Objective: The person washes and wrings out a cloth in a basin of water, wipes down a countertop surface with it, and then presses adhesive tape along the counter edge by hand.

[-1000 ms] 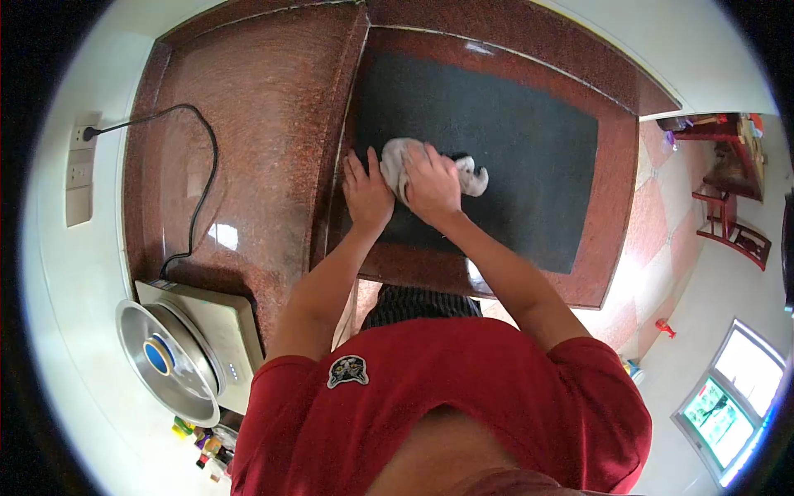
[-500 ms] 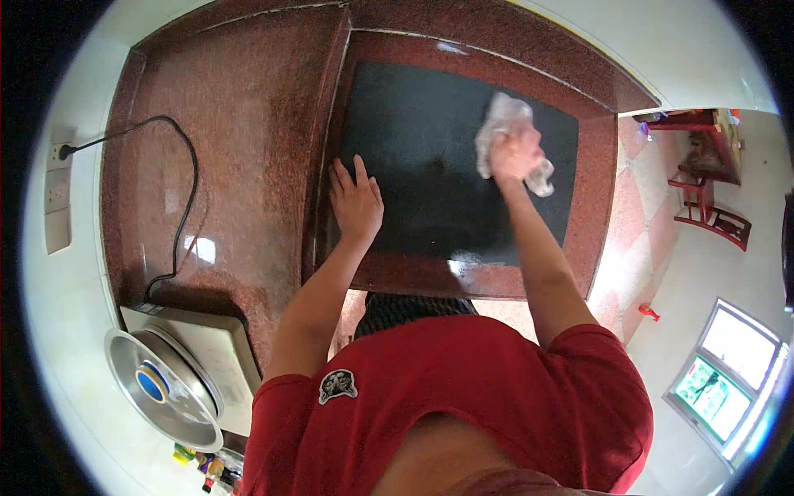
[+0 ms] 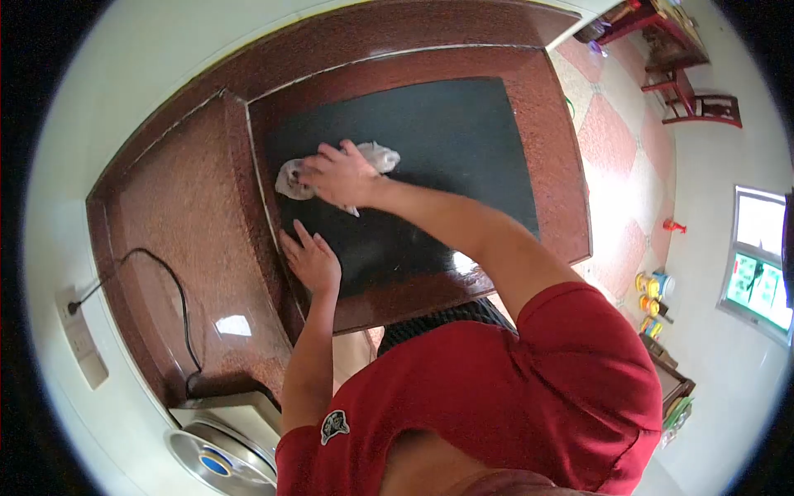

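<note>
A crumpled whitish cloth lies on the black rectangular panel, near its left end. My right hand presses down on the cloth with its fingers bent over it, so the cloth's middle is hidden. Just nearer to me, my left hand rests flat with fingers spread, at the panel's left edge by the raised stone ledge. Nothing is held in it. The panel is set on a reddish-brown speckled stone counter.
On the left counter section a black cord runs from a wall socket. A metal pan with a blue-centred disc stands at lower left. Off to the right are a red wooden chair and several bottles on the floor.
My right hand has swept the cloth from the panel's right side across to its left end. My left hand stays flat near the ledge. The camera view has turned.
</note>
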The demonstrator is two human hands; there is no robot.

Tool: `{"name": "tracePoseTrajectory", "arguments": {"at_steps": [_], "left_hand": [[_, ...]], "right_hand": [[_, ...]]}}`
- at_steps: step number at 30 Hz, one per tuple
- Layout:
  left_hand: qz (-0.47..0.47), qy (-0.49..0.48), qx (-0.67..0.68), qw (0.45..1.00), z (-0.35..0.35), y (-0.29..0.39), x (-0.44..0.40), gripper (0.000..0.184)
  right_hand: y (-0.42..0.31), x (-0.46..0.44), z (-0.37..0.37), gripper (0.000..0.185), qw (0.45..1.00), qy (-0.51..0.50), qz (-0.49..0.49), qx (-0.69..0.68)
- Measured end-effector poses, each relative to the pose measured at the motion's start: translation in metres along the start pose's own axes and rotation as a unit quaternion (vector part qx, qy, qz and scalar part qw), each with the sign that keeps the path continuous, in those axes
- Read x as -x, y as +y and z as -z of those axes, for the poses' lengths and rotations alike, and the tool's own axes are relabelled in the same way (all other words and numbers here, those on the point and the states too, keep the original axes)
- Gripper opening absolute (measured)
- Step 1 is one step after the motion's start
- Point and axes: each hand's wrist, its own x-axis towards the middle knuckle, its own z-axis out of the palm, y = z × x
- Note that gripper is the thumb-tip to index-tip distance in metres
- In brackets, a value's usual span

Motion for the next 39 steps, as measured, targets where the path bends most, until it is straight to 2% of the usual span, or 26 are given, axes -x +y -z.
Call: {"name": "tracePoseTrajectory", "arguments": {"at_steps": [2,4,7,10,11,14,16,18,20,22,24,27,29,32,36,37,39], "left_hand": [[0.008,-0.006,-0.008,1.000,0.004,0.004,0.000,0.051],[-0.006,0.001,-0.016,1.000,0.000,0.002,0.001,0.051],[0.000,0.003,-0.007,1.000,0.007,0.008,0.000,0.050],[-0.013,0.023,-0.025,0.999,0.003,0.006,0.000,0.050],[-0.010,0.022,-0.033,0.999,0.001,0.006,-0.001,0.050],[-0.001,0.018,-0.040,0.999,-0.001,0.005,0.000,0.050],[-0.004,0.021,-0.028,0.999,-0.001,0.005,0.000,0.050],[-0.007,0.032,-0.026,0.999,-0.001,0.007,-0.001,0.050],[-0.011,0.039,-0.030,0.999,-0.002,0.006,0.000,0.050],[-0.016,0.044,-0.038,0.998,-0.005,0.004,-0.001,0.050],[-0.020,0.038,-0.054,0.998,-0.009,-0.001,0.000,0.050],[-0.030,0.038,-0.050,0.998,-0.006,0.003,-0.001,0.050],[-0.036,0.042,-0.048,0.997,-0.003,0.004,-0.001,0.050],[-0.038,0.052,-0.058,0.996,-0.005,0.005,-0.001,0.050],[-0.007,0.053,-0.105,0.993,-0.002,0.014,0.003,0.050],[0.003,0.053,-0.125,0.991,-0.002,0.019,0.003,0.050],[-0.018,0.083,-0.114,0.990,-0.001,0.033,0.002,0.053]], "right_hand": [[0.041,-0.016,0.008,0.039,0.999,-0.022,-0.008,0.028],[0.084,-0.041,0.028,0.036,0.992,-0.070,-0.089,-0.047],[0.139,-0.081,0.028,0.037,0.970,-0.144,-0.181,-0.071],[0.185,-0.107,0.003,0.034,0.955,-0.267,-0.128,-0.028],[0.193,-0.106,0.003,0.029,0.955,-0.265,-0.130,-0.031],[0.221,-0.071,0.037,0.024,0.958,-0.279,-0.058,-0.026],[0.271,-0.043,0.029,0.032,0.964,-0.251,-0.005,-0.094],[0.296,-0.011,0.059,0.029,0.961,-0.249,-0.045,-0.109],[0.324,0.015,0.087,0.031,0.948,-0.312,-0.037,-0.053],[0.351,0.052,0.104,0.032,0.950,-0.303,-0.057,-0.041],[0.358,0.082,0.134,0.030,0.941,-0.312,-0.131,-0.018],[0.395,0.145,0.128,0.031,0.959,-0.245,-0.141,-0.030],[0.380,0.181,0.145,0.031,0.961,-0.206,-0.185,-0.019],[0.331,0.232,0.142,0.025,0.962,-0.057,-0.268,-0.002],[0.293,0.279,0.138,0.023,0.953,-0.058,-0.287,-0.079],[0.300,0.288,0.130,0.023,0.956,0.045,-0.267,-0.112],[0.327,0.284,0.112,0.024,0.924,0.160,-0.341,-0.065]]}}
